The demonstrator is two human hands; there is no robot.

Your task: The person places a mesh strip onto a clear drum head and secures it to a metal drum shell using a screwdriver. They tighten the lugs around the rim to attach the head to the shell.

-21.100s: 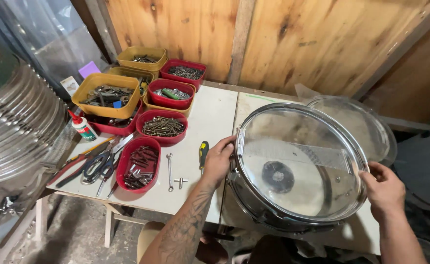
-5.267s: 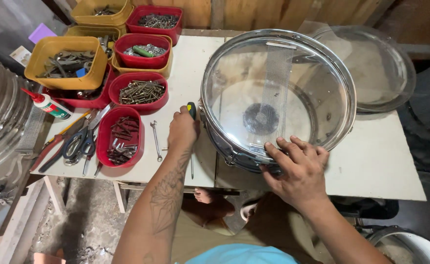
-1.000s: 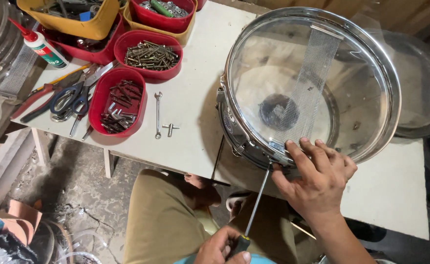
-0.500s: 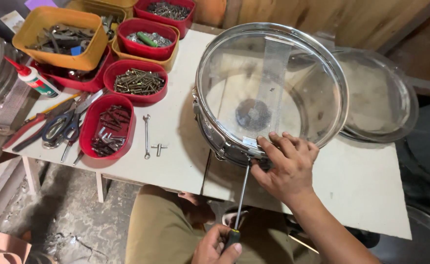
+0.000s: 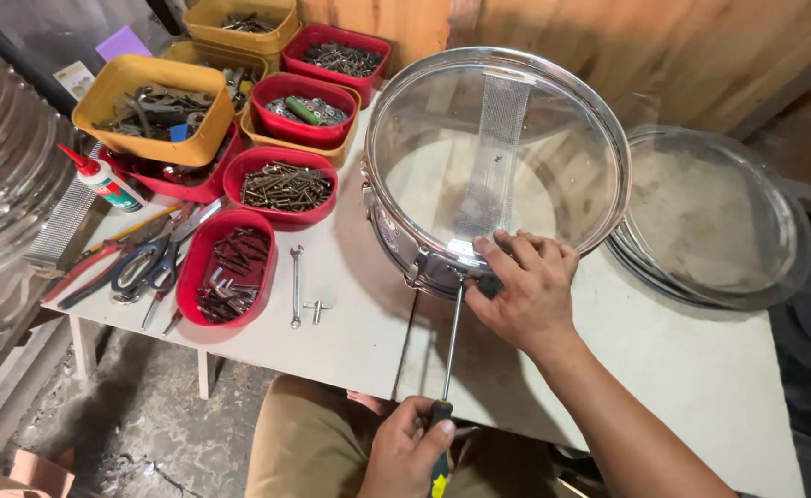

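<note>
The drum (image 5: pixel 498 171) is taken as the landmark; it lies flat on the white table (image 5: pixel 701 369), at the near edge. Far to its left, a glue bottle (image 5: pixel 101 180) and some pliers and scissors (image 5: pixel 138 267) are seen. Nearer, on the same side, four red trays (image 5: pixel 230 277) and three yellow trays (image 5: pixel 143 106) of screws and small parts are counted, then one small wrench (image 5: pixel 296 286) on the bare table. Below the drum, a screwdriver (image 5: pixel 452 341) is held by the left hand (image 5: pixel 405 452), whose grip is closed around the handle; its tip is set at a fitting on the drum side. The right hand (image 5: pixel 530 290) is pressed on the near rim, fingers curled over it. The metal shell is judged stiff and rather heavy, the clear skin thin and fragile, so it is better held by the rim. To the right of the drum, two spare hoops with skin (image 5: pixel 715 217) seem to be stacked.
</note>
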